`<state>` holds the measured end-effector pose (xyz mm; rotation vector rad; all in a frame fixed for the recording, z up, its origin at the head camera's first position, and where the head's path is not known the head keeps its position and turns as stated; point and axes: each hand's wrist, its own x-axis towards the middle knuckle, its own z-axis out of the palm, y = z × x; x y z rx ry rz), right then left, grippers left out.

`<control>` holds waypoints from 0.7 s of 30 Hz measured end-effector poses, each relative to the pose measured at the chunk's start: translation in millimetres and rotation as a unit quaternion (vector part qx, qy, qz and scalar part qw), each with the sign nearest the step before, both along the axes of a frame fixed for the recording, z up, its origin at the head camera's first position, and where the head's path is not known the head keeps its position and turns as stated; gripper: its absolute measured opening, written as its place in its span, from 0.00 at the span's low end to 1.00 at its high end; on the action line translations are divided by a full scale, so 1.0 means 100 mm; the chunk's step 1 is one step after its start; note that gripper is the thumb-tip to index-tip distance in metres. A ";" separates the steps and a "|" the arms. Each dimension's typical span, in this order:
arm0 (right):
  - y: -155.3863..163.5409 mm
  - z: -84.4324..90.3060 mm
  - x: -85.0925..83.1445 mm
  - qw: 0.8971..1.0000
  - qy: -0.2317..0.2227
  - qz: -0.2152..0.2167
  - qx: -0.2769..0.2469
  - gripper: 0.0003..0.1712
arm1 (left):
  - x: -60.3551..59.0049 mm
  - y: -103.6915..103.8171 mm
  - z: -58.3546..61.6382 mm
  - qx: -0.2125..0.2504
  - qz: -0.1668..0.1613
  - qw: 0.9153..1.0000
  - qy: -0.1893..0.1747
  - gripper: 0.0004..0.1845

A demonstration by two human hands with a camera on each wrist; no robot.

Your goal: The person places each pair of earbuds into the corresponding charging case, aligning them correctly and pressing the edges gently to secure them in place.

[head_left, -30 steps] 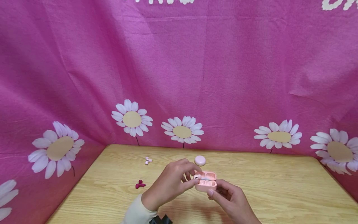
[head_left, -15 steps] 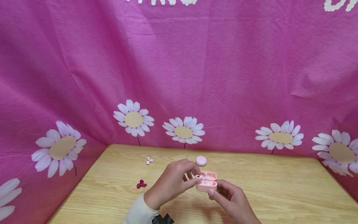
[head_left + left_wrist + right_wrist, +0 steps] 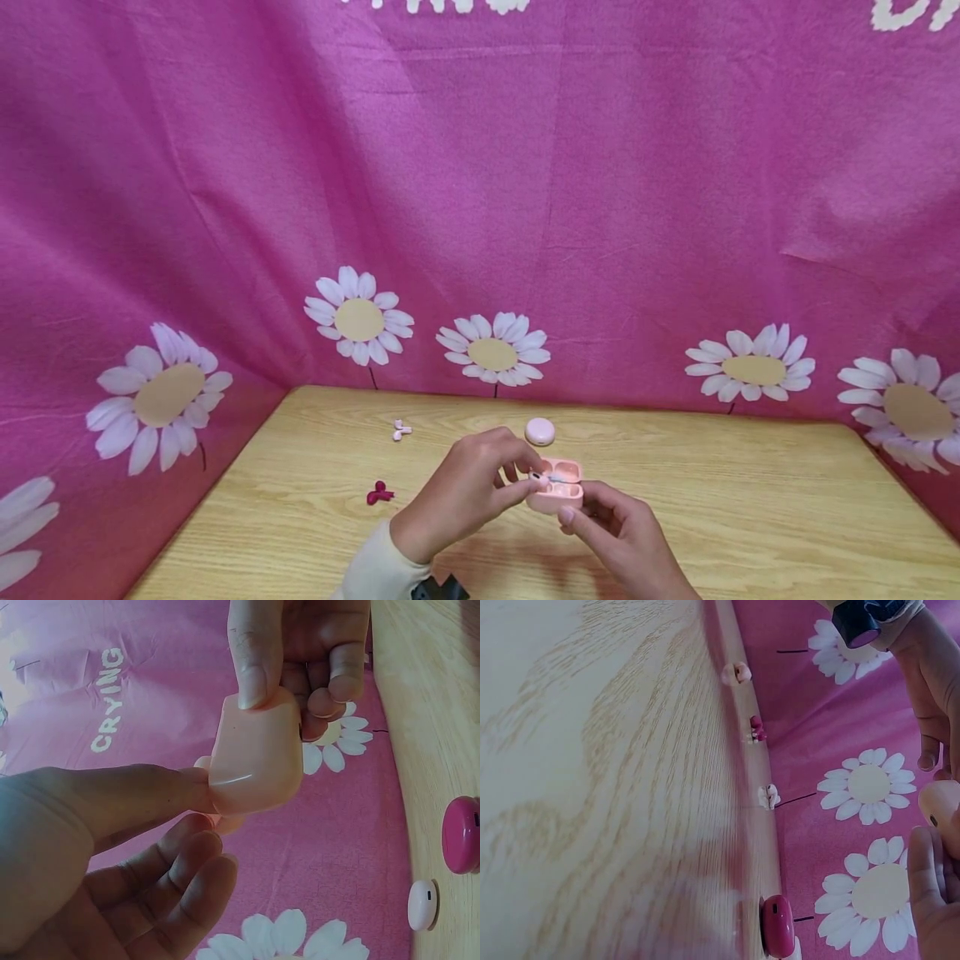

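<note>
The open pink earbud case (image 3: 558, 492) is held above the wooden table (image 3: 750, 517), between the two hands. The right hand (image 3: 618, 537) grips its lower body from below, with thumb and fingers curled around it. The left hand (image 3: 468, 492) pinches a small white earbud (image 3: 542, 477) between thumb and forefinger, just at the case's open top.

The head view shows the lid raised and the earbud at the cavities. The left wrist view shows only the smooth outside of the case (image 3: 255, 754), with the right hand's fingers (image 3: 259, 652) clenched on it from above and the left thumb (image 3: 127, 799) touching its side; the earbud is hidden there. The right wrist view shows only an edge of the case (image 3: 941, 810) beside the fingertips.

Just beyond the left fingers lies a closed round pink case (image 3: 540, 431). Farther left of the fingers are a pair of pale earbuds (image 3: 401, 430) and a pair of dark red earbuds (image 3: 378, 494). The wrist views also show a magenta case (image 3: 461, 834) that the head view does not show. A pink cloth with daisies (image 3: 480, 208) hangs behind the table.
</note>
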<state>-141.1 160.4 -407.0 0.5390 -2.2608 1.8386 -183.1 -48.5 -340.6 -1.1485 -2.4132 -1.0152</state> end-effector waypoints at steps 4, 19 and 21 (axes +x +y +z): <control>0.00 0.01 0.00 1.000 -0.007 -0.003 -0.001 0.08 | 0.00 0.00 0.00 -0.006 0.003 1.000 -0.001 0.06; 0.01 0.01 0.00 1.000 -0.008 0.009 -0.009 0.10 | 0.01 0.02 0.00 -0.014 0.006 1.000 0.004 0.06; 0.00 0.01 0.00 1.000 -0.006 0.010 -0.011 0.10 | 0.01 0.02 -0.01 -0.015 0.006 1.000 0.005 0.06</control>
